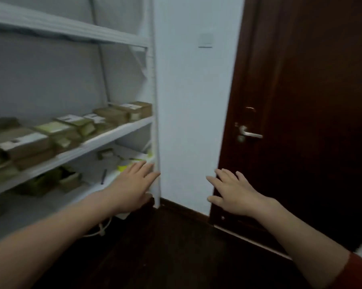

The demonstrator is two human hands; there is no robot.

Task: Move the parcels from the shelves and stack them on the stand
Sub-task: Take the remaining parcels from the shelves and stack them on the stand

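— While reaching forward, is anything held?
— No: left hand [134, 184] and right hand [235, 192] hang spread flat, palms down; parcels [71, 130] crowd the middle shelf [117, 134], up to its front edge.

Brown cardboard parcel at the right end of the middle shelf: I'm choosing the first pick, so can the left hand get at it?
Probably yes. The left hand is open and empty, lower than the brown cardboard parcel, and nothing stands before it on the white shelf.
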